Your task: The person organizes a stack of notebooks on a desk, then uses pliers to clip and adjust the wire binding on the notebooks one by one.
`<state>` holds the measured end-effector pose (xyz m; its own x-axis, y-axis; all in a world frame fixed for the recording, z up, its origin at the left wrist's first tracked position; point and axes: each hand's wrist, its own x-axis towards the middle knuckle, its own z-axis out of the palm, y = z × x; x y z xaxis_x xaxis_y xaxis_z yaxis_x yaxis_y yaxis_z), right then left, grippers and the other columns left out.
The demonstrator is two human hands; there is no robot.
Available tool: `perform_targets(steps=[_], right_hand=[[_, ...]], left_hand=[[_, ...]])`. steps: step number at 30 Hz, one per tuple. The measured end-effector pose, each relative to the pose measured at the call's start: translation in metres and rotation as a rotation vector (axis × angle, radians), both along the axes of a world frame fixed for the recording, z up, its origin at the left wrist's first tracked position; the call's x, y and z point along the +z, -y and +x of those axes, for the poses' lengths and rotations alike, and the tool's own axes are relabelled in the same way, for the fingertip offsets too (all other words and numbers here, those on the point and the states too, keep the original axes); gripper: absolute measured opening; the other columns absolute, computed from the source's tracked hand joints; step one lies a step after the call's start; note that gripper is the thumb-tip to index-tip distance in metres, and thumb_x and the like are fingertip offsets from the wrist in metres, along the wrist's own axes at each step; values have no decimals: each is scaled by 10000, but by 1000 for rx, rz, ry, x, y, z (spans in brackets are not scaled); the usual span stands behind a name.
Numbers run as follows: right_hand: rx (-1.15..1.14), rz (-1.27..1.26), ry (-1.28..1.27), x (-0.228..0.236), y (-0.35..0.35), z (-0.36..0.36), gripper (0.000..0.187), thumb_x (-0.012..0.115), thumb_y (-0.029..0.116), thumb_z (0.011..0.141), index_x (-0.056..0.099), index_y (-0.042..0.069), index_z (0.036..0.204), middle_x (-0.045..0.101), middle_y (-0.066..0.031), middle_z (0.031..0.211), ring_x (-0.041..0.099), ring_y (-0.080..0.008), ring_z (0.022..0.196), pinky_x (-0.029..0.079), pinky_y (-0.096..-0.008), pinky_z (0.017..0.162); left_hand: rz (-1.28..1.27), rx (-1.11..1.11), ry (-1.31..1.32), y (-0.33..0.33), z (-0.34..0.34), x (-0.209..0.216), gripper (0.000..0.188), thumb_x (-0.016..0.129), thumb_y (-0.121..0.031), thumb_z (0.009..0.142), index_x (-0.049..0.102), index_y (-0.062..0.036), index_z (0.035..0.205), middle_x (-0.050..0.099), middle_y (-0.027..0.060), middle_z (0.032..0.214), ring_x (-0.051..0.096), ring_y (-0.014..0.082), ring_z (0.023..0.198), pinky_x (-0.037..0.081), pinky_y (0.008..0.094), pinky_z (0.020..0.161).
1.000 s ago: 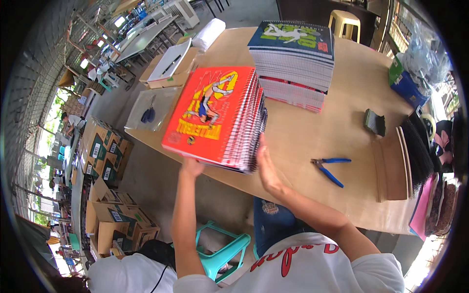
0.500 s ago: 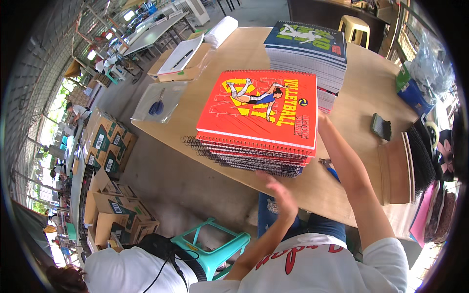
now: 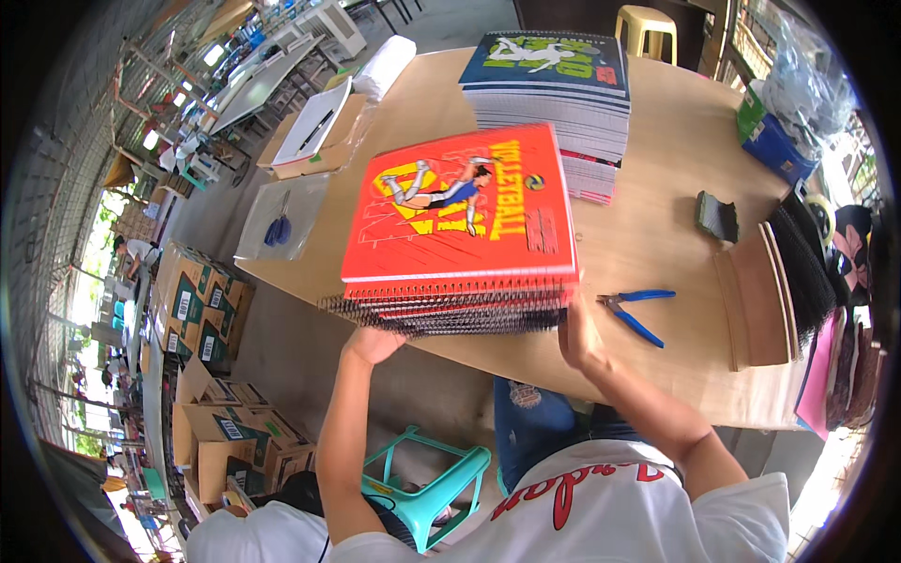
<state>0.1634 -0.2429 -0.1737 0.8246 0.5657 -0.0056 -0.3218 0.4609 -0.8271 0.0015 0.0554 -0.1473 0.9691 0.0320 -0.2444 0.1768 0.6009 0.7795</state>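
Note:
A stack of spiral notebooks (image 3: 450,202) with red covers on top, printed with a diving player, lies at the table's near edge. Black wire coils stick out along its near side. My left hand (image 3: 377,344) is under the near-left part of the stack, its fingertips hidden by the coils. Against the near-right corner presses my right hand (image 3: 580,336), its fingers partly out of sight along the side. Blue-handled pliers (image 3: 640,310) rest on the table just right of that hand.
Behind stands a taller pile of dark-covered notebooks (image 3: 549,103). Scissors in a plastic bag (image 3: 282,220) and a cardboard box with papers and a pen (image 3: 319,131) are at left. A green stool (image 3: 432,488) and a seated person (image 3: 258,535) are close by, lower left.
My left hand has swung left to the stack's near-left part. My right hand has come from the far right side to the near-right corner, uncovering the pliers. The stack has turned slightly.

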Motion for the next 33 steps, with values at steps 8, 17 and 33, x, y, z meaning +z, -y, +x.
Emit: perform_targets(steps=[8,17,33], right_hand=[[398,-139,-120,50,-68,131,642,450,496,984,445,36,1433,469,-111,1463,459,-221,1315,326,-342,1122],[623,-97,-78,48,-119,168,598,441,462,990,481,33,1404,539,-118,1400,556,-197,1229,403,-343,1091],[-234,-1394,1400,28,162,13,547,671,254,856,499,64,1339,503,-212,1286,468,-411,1229,423,-492,981]], left_hand=[[-37,344,171,92,-4,-4,648,341,-574,1002,381,-142,1482,387,47,1524,357,247,1387,240,472,1145],[-19,611,116,111,22,-5,709,318,-634,976,339,-153,1497,364,54,1520,334,258,1381,203,476,1144],[1425,901,-148,171,6,-28,602,813,-150,785,492,1,1271,618,121,1172,555,178,974,462,334,820]])
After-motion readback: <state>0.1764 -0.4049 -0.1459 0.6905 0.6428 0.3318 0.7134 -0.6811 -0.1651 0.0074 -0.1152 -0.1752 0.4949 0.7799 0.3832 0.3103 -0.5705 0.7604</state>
